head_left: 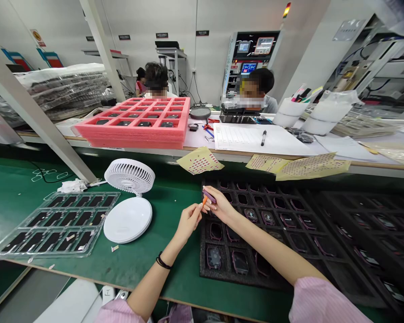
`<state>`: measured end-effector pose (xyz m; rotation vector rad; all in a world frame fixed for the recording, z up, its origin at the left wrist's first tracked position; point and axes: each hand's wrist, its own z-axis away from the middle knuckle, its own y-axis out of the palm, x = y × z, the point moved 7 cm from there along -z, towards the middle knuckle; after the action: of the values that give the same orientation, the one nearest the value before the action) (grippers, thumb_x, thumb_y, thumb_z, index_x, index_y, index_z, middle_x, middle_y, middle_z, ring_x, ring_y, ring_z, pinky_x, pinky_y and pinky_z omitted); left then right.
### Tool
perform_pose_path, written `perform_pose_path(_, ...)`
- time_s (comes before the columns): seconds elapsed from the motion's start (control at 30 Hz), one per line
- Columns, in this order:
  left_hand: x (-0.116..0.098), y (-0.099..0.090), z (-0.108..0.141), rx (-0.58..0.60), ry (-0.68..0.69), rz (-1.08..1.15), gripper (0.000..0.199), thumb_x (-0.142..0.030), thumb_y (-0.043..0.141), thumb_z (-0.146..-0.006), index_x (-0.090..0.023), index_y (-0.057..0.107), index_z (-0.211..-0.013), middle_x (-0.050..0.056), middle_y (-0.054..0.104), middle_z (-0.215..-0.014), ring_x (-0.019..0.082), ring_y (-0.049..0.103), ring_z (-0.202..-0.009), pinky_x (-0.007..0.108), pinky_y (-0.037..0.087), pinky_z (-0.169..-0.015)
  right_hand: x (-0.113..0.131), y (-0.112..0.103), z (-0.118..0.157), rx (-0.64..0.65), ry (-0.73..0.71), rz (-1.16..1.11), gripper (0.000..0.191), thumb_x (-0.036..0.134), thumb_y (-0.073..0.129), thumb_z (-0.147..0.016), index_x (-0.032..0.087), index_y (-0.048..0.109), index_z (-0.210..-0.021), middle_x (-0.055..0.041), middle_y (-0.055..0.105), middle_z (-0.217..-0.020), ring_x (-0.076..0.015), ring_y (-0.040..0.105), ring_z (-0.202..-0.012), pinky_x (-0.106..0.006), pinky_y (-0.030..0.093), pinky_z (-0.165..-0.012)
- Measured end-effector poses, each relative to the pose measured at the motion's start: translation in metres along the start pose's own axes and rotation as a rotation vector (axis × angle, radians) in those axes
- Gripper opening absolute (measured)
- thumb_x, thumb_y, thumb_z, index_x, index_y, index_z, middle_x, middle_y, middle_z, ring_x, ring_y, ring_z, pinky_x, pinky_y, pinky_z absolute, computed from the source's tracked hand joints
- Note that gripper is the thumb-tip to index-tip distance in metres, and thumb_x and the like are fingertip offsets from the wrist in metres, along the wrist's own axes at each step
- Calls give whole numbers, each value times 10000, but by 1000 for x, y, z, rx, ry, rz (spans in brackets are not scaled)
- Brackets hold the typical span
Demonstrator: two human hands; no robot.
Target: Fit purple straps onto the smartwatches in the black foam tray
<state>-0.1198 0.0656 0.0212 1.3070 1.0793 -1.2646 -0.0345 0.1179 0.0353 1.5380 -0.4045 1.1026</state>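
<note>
Partly hidden orange tip (204, 201) between hands (188, 222)

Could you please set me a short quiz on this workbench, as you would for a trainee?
1. Which hand holds the purple piece, left or right?
2. True or false: the pink foam tray sits on the green mat.
3. What does the left hand pinch?

Key:
1. The right hand.
2. False: it sits on the farther white-topped bench.
3. A small orange item.
</note>
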Motion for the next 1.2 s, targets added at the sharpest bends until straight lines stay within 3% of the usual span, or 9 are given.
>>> perform_pose_path(0.2,-1,-1,0,-14,-4,25,532,-677,516,-774,-150,566,-727,-96,311,-432,35,215,-352,178,163,-343,-7,2,-3,17,77,-72,409,447,746,-699,215,434,-572,104,389,-343,-44,244,-292,-212,322,-368)
perform_pose_path(0.57,-1,-2,-2,-9,-41,-15,530,-674,518,-766,-150,570,-710,-96,326,-420,34,219,-333,181,164,-337,-11,-1,-2,-13,82,-122,427,430,785,-658,205,437,-554,102,409,-364,-34,252,-299,-218,363,-392)
perform_pose_path(0.83,0,-6,-6,38,-22,-54,553,-686,535,-746,-139,604,-713,-95,339,-396,32,223,-325,181,161,-340,0,-5,2,-55,-66,40,334,415,757,-710,203,506,-647,120,376,-358,-34,232,-295,-195,282,-360)
perform_pose_path(0.93,2,-5,-6,51,-41,-11,554,-688,560,-729,-136,601,-710,-96,348,-397,26,217,-317,179,146,-336,-9,-1,3,-3,11,-23,378,442,719,-740,206,455,-609,122,338,-345,-29,197,-284,-187,197,-337)
perform_pose_path(1.03,1,-4,-3,-3,-26,67,546,-685,583,-717,-141,566,-673,-98,347,-401,20,206,-321,171,145,-336,-19,8,2,77,106,-143,443,451,653,-791,209,374,-547,118,299,-331,-24,159,-275,-188,214,-338)
perform_pose_path(1.2,2,-2,-2,-34,-50,170,541,-684,608,-700,-150,533,-663,-98,354,-403,15,190,-319,161,139,-324,-17,4,-3,21,38,-25,496,455,599,-813,217,295,-500,110,237,-323,-31,167,-280,-199,271,-353)
